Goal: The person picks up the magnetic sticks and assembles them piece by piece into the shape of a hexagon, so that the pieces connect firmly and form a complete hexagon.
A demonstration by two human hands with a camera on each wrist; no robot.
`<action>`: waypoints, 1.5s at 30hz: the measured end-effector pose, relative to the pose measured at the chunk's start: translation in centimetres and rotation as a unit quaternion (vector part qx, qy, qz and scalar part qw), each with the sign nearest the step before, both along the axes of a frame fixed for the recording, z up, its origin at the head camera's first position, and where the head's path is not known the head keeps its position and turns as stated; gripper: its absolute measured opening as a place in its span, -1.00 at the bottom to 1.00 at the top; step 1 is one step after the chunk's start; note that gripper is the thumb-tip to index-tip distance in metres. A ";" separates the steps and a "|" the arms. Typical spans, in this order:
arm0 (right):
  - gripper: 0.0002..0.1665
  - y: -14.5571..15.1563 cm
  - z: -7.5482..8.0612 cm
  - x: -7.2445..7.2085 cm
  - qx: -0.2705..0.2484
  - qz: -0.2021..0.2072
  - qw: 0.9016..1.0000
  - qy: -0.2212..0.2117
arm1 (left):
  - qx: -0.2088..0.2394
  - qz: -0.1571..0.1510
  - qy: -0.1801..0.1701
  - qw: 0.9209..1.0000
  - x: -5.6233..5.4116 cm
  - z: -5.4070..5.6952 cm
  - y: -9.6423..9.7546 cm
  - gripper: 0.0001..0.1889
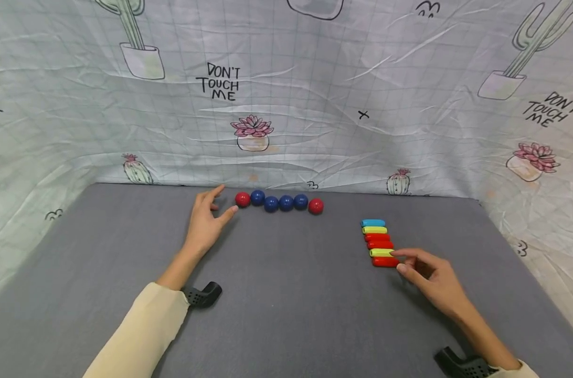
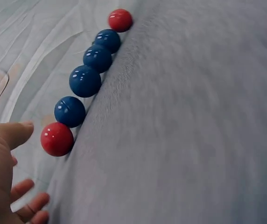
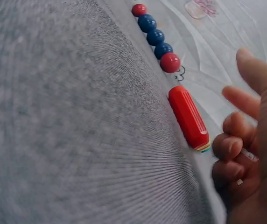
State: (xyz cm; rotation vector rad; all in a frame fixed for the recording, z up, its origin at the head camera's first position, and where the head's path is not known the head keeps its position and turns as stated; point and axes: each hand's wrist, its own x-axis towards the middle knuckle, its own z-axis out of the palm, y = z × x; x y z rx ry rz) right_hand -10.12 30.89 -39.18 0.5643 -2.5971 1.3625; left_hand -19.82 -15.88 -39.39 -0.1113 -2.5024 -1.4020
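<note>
Near the back edge of the table, a red ball [image 1: 242,199], several blue balls [image 1: 286,203] and another red ball [image 1: 316,206] form a slightly wavy row. My left hand [image 1: 206,220] is just left of the row, thumb and fingers spread, the thumb tip close to the left red ball [image 2: 57,139]. On the right, short ridged plastic sticks lie stacked in a column: a blue stick [image 1: 373,223], two yellow-green and three red. My right hand [image 1: 433,278] is beside the nearest red stick [image 3: 188,117], thumb and index finger apart, other fingers loosely curled, nothing held.
A grey cloth covers the table [image 1: 286,315]. Behind and beside it hangs a pale sheet [image 1: 315,94] printed with cacti and lettering. Dark wrist mounts [image 1: 203,295] sit on both wrists, below light sleeves.
</note>
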 end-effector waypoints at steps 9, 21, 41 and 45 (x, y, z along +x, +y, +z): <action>-0.72 0.1 -0.8 -0.3 -0.025 -0.026 0.999 -0.036 | -0.010 0.018 0.016 1.000 -1.0 -0.7 0.3 -0.42; -0.71 -0.6 -1.0 -0.4 0.016 -0.023 0.998 -0.059 | -0.139 0.002 -0.023 0.990 -0.3 -1.2 0.0 -0.34; -0.69 -0.7 -1.0 -0.2 0.088 -0.052 0.995 -0.016 | -0.186 -0.013 0.044 0.982 -0.5 -1.3 1.2 -0.42; -0.69 -0.7 -1.0 -0.2 0.099 -0.057 0.993 -0.002 | -0.163 -0.020 0.065 0.984 -0.7 -1.3 1.3 -0.48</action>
